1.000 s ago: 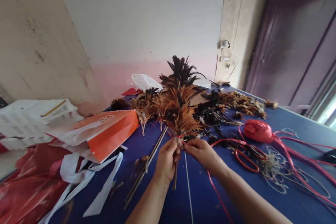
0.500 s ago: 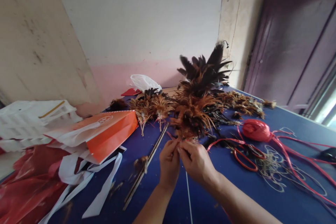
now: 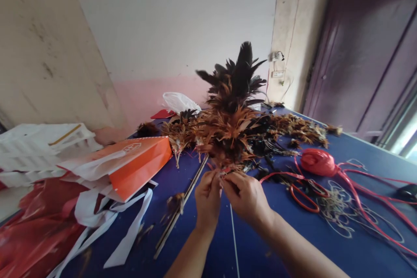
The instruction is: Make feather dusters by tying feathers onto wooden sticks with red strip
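Observation:
A feather duster (image 3: 230, 128), black feathers on top and brown ones below, stands up in front of me, tilted away. My left hand (image 3: 207, 200) is closed around its lower end. Close beside it, my right hand (image 3: 249, 197) pinches at the same spot, its fingertips nearly touching the left ones. Bits of red plastic twine show at the base just above my fingers. The handle end is hidden by my hands. Behind the duster lies a small bundle of brown feathers (image 3: 177, 137) with its quills toward me.
On the right of the blue table (image 3: 368, 152) are a red twine ball (image 3: 317, 161), red-handled scissors (image 3: 304, 197), tangled pale string (image 3: 337, 204) and loose feathers (image 3: 299, 127). Thin sticks (image 3: 182, 208) lie left of my hands. Farther left sit an orange paper bag (image 3: 140, 171) and red plastic (image 3: 42, 230).
The duster's top has swung to the left and now stands more upright, covering one of the small feather bundles behind. Both hands remain at its base, with slight finger movement.

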`<state>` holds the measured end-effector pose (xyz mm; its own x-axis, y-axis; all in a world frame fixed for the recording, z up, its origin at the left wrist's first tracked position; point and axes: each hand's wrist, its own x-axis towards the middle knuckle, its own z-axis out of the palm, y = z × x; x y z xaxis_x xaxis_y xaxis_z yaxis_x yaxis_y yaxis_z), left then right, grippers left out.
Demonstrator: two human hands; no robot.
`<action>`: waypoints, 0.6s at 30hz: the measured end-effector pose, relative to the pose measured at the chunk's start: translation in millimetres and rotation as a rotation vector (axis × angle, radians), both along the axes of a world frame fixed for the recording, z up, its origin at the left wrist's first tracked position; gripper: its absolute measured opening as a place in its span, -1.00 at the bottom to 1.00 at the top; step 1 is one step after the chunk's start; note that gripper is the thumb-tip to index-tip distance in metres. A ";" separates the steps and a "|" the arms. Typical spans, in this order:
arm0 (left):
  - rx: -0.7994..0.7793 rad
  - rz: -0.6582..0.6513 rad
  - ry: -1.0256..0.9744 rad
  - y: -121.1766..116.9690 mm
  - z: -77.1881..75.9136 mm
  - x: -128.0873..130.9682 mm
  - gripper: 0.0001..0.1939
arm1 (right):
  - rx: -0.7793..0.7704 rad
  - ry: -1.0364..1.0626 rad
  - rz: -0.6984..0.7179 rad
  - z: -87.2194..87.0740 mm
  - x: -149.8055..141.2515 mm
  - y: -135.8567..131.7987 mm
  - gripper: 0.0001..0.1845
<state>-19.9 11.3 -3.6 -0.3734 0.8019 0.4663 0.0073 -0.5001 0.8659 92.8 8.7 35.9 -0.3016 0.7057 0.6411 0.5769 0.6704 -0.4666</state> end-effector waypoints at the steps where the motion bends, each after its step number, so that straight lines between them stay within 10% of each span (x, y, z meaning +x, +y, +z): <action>1: -0.006 0.041 0.044 0.4 0.8 -2.3 -0.74 | -0.011 0.000 -0.013 -0.7 0.5 1.0 -0.72; 11: 0.164 0.296 0.541 10.6 -5.9 -16.2 -0.71 | -0.197 -0.023 -0.009 -4.9 -3.6 10.1 -0.69; 18: 0.282 0.187 0.617 1.7 -2.6 -8.8 -0.69 | -0.179 -0.005 0.042 17.5 -10.1 2.2 -0.76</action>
